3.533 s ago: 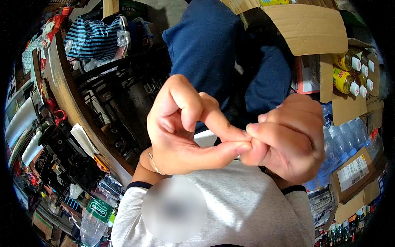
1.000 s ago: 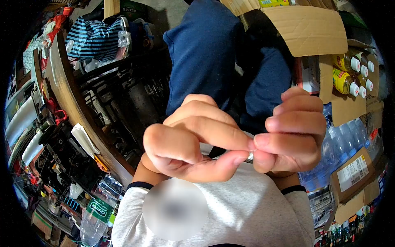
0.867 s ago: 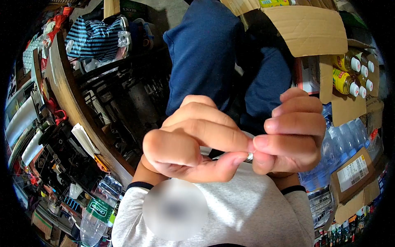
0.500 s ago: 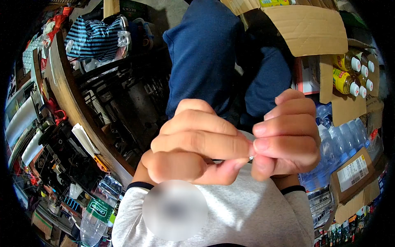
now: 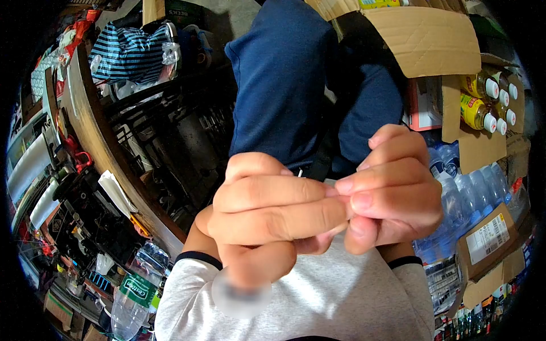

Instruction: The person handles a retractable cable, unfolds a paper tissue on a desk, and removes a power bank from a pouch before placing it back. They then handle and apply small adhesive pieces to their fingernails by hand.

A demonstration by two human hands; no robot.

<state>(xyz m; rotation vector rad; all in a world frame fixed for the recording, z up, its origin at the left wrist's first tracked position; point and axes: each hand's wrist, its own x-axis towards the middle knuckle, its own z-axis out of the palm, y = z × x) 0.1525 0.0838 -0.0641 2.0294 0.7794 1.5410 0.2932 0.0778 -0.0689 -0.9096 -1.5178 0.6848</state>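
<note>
My left hand (image 5: pixel 273 213) is closed, its fingers curled and pressed together in front of the grey shirt (image 5: pixel 341 290). Its fingertips meet those of my right hand (image 5: pixel 395 193), which is also closed in a pinch. Whatever lies between the fingertips is hidden or too small to name. A tiny white tip (image 5: pixel 300 173) shows just above my left fingers; what it belongs to is unclear. Behind the hands are the blue trousers (image 5: pixel 278 79).
A wooden edge (image 5: pixel 94 122) runs down the left, with a striped bag (image 5: pixel 128 54) beyond it and a green-labelled bottle (image 5: pixel 133 292) below. On the right are an open cardboard box (image 5: pixel 426 42), yellow-labelled bottles (image 5: pixel 473 111), clear bottles (image 5: pixel 478 190) and a labelled carton (image 5: pixel 487 238).
My left hand has rolled over, its curled fingers moving lower and covering its thumb more. My right fingers have drawn in against the left fingertips. The small shiny bit seen between them earlier is hidden.
</note>
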